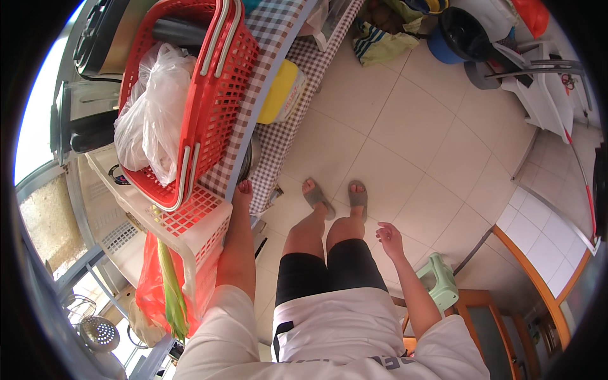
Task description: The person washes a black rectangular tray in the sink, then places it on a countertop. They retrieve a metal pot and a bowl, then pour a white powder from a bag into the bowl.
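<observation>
My left hand (243,191) is at the front corner of a shelf unit covered in checked cloth (244,107), beside the shelf's edge. Its fingers are partly hidden, and whether they grip the edge is unclear. Just left of it is a white plastic basket (209,204) with lattice sides. Above that, a red plastic basket (225,102) with pale handles holds a tied clear plastic bag (159,109) and a dark object. My right hand (390,239) hangs in the air over the tiled floor, loosely curled, fingers apart, holding nothing.
A yellow container (278,92) stands on the lower shelf. A red plastic bag with a corn cob (171,285) sits in the white basket. On the right are a light green stool (438,280), a blue bucket (444,50) and a wooden-framed door (479,313).
</observation>
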Motion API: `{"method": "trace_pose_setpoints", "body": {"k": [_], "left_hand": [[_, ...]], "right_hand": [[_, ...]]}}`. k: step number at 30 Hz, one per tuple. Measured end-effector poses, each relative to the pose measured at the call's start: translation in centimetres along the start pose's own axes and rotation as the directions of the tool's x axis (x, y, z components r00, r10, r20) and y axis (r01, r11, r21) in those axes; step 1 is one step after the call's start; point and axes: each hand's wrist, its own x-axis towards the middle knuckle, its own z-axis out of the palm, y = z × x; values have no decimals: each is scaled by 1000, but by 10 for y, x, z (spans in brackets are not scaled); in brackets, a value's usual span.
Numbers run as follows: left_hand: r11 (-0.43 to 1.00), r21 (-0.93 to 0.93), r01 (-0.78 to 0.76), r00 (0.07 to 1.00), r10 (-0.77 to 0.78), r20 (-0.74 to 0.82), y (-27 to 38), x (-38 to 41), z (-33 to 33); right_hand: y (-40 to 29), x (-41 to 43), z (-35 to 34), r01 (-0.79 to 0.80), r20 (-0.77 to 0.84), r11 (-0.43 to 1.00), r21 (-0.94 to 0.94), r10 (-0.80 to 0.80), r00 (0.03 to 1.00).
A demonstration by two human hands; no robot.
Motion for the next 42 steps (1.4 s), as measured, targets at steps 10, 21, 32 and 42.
{"method": "trace_pose_setpoints", "body": {"k": [10, 21, 32, 42], "left_hand": [[976, 179, -122, 992, 127, -15, -11, -29, -22], [974, 204, 97, 990, -117, 85, -32, -4, -113], [972, 63, 226, 961, -233, 147, -35, -58, -117], [871, 171, 461, 802, -491, 339, 1, -91, -149]], "right_hand": [[-18, 56, 64, 208, -35, 958, -198, -219, 975], [-130, 97, 270, 84, 341, 987, 140, -128, 931], [-94, 111, 293, 28, 79, 970, 243, -48, 996], [-54, 155, 290, 317, 193, 945, -79, -297, 935]]}}
